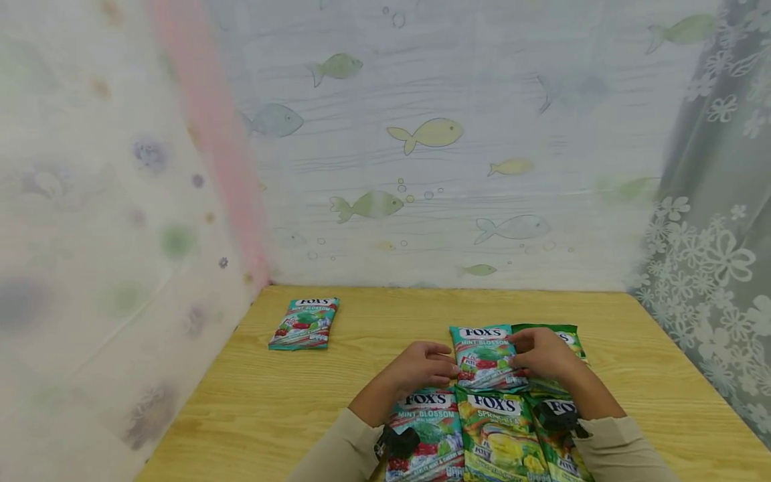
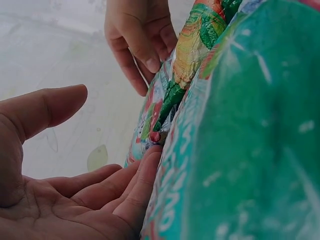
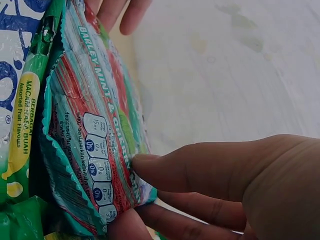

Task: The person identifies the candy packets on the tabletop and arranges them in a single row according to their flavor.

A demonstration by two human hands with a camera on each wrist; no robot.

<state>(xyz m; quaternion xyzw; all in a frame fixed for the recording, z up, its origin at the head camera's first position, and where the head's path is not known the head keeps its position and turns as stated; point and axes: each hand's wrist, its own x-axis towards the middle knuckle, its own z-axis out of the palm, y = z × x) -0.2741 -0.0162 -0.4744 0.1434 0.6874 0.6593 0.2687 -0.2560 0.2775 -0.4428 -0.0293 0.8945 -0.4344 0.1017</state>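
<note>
A teal Fox's Mint Blossom candy bag [image 1: 484, 358] lies between my two hands, above the near row of bags. Along its left edge is my left hand [image 1: 421, 365], fingers extended; in the left wrist view the thumb [image 2: 55, 107] stands well away from the bag. My right hand [image 1: 545, 358] pinches the bag's right edge. The right wrist view shows that thumb [image 3: 165, 167] on the printed face and a fingertip [image 3: 127, 227] at the lower edge. A green Fox's bag [image 1: 569, 338] lies beside it, partly hidden under the right hand.
Nearer me lie another Mint Blossom bag [image 1: 427, 428], a Spring Tea bag [image 1: 502, 442] and a green bag [image 1: 566, 455] partly covered by the right forearm. One more Mint Blossom bag [image 1: 305, 325] sits alone at the far left of the wooden table [image 1: 271, 408]. A fish-patterned curtain [image 1: 373, 147] hangs behind.
</note>
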